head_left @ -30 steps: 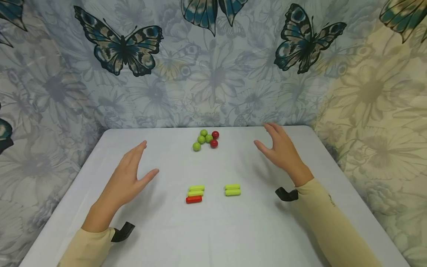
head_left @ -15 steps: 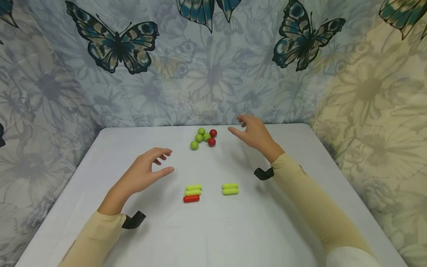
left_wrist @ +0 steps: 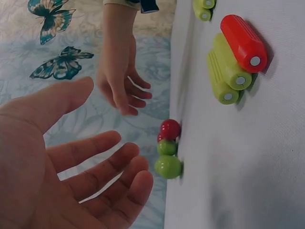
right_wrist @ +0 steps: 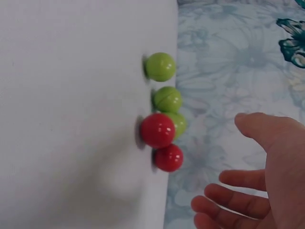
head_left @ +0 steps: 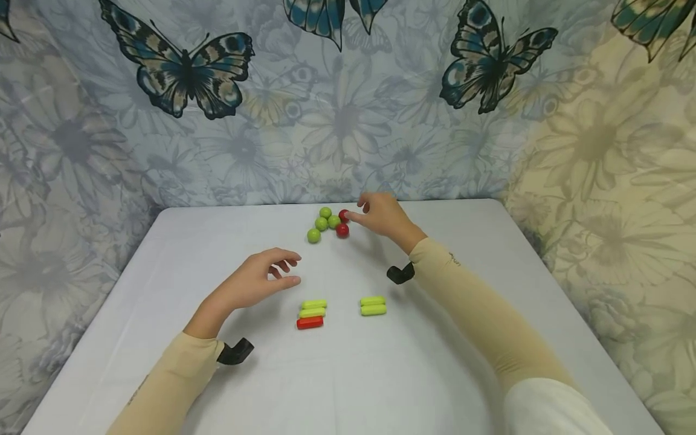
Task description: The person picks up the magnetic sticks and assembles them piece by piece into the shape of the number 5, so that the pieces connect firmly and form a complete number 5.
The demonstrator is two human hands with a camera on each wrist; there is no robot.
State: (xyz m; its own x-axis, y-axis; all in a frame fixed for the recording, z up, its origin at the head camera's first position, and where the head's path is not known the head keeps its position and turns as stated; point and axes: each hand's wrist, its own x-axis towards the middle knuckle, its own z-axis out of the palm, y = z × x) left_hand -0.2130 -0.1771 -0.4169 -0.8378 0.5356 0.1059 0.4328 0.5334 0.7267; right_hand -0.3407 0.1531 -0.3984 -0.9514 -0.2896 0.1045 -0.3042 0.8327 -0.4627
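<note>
Backdrop (head_left: 342, 157): butterfly & flower print, hangs behind everything.
Counter (head_left: 337, 386): white top, carries the sticks (head_left: 312, 313) abt midway + the balls (head_left: 321, 224) at far end, the two lots well apart. Looks early on, imo: sticks sit in 2 groups, no ball w/ them, no ball-to-stick join afaict.
Right hand (head_left: 383, 214): out at far end, just beside the balls. Fingers loosely bent, nothing in grasp; thumb overlaps the back red ball (head_left: 342, 214) in head view, but R wrist view shows a gap. So no pick-up yet.
Left hand (head_left: 258, 278): in the air, a bit L of & beyond the sticks. Fingers relaxed, part curled, nothing held.
Green sticks (head_left: 373, 310): 4 tot., one pair L, one pair R, side by side, lying flat, no hand on them.
Red stick (head_left: 310, 323): just 1, up against L pair, near side.
Green balls (head_left: 313, 236): 4, loosely bunched, one set nearer.
Red balls (head_left: 342, 230): 2, R side of the bunch. All 6 balls down on counter, so ball part prob. undone.
Grey dots (left_wrist: 255, 61): on stick ends, L wrist view; nothing attached there.
</note>
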